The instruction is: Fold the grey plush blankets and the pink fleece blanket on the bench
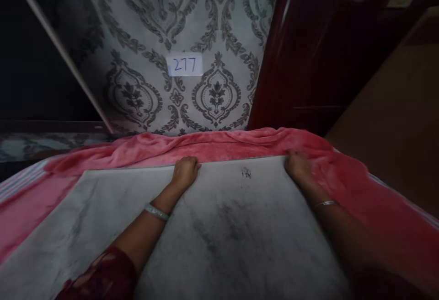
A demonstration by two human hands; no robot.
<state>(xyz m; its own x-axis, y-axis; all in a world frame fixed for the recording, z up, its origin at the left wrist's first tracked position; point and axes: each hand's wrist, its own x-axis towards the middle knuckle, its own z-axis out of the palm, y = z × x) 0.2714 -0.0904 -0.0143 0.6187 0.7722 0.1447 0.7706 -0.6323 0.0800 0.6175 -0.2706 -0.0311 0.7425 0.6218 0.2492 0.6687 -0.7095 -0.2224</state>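
Hands (185, 170) (297, 165) curl closed on the grey cloth's (219, 227) far edge over the pink blanket (219, 147), seemingly mid-spreading; next likely needs an even pull.

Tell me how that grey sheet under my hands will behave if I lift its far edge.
The grey sheet probably flops and drapes, since it lies flat like thin cloth. It looks light, though hard to judge. On the plush pink blanket it likely grips rather than slides.
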